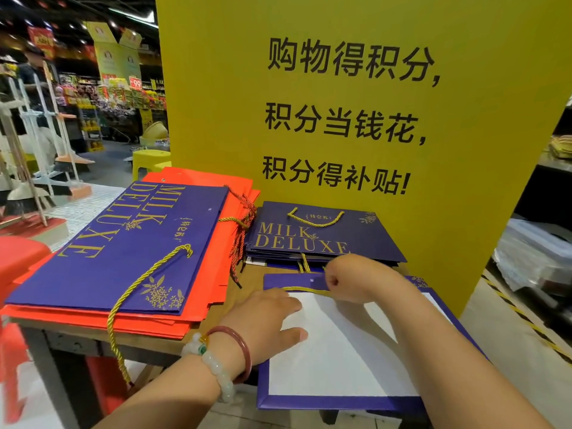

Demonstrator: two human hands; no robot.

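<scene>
Your left hand [266, 320] presses flat, fingers straight, on the unfolded bag [340, 351], white face up. Your right hand [343, 278], curled, pinches its gold cord [301, 289]. Folded bags [325, 236] lie just beyond it.

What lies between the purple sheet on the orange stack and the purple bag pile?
In the head view, twisted gold and red cords lie there, over the edge of the orange stack.

Wooden table [77, 331] on a dark metal frame. Lying directly on the top: a stack of orange sheets [216, 243] at 9 o'clock and a pile of purple bags [325, 239] at 12 o'clock. A flat bag [334, 351] lies at 4 o'clock, white side up, overhanging the near edge.
</scene>
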